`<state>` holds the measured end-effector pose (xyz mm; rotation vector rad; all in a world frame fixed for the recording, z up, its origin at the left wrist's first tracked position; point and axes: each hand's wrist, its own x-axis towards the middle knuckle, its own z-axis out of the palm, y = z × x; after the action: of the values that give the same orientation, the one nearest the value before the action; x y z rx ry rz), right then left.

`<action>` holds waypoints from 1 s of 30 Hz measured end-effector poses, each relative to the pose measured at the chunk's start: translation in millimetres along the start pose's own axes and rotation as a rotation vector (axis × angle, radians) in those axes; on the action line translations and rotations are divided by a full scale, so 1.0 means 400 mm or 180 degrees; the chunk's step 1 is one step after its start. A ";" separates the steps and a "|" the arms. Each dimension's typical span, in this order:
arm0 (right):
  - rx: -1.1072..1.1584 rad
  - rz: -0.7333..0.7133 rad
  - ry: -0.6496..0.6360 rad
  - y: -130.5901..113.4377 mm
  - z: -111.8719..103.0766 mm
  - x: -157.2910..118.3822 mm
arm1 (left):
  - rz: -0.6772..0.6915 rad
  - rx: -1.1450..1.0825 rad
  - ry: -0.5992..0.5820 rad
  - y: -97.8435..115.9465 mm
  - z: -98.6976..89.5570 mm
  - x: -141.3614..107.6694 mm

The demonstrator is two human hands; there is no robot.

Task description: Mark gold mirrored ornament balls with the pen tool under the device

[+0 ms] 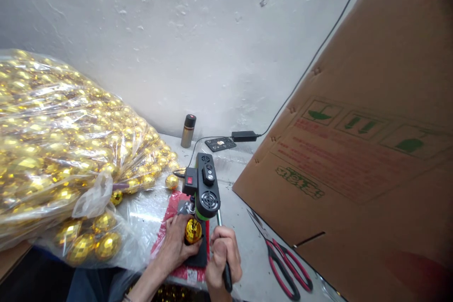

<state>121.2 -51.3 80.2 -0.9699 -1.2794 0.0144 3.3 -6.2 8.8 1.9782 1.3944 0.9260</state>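
Observation:
A small black and green bench drill press stands in front of me on a red sheet. My left hand is closed round a shiny gold faceted ball, holding it on the black base under the drill head. The head hides the tip of the bit, so I cannot tell whether it touches the ball. To the right, my right hand is wrapped round the black grip of the feed lever, which points down toward me.
A big clear plastic bag full of gold balls fills the left side. A loose gold ball lies behind the press, near a bottle and a power adapter. Red-handled scissors lie right, beside a large cardboard box.

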 end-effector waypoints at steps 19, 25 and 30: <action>0.0012 -0.0246 0.0075 0.007 0.007 0.011 | -0.0023 -0.0105 0.0006 0.001 0.006 0.001; -0.0257 -0.0545 -0.0123 0.030 0.003 -0.014 | -0.0050 -0.0089 -0.0014 0.006 0.005 0.001; -0.0404 -0.0780 -0.0147 0.060 0.005 -0.028 | -0.0080 -0.0063 -0.0100 0.012 -0.001 0.001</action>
<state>127.5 -40.7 56.6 -0.9188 -1.4485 -0.2382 5.6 -7.1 12.7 1.9480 1.3846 0.8904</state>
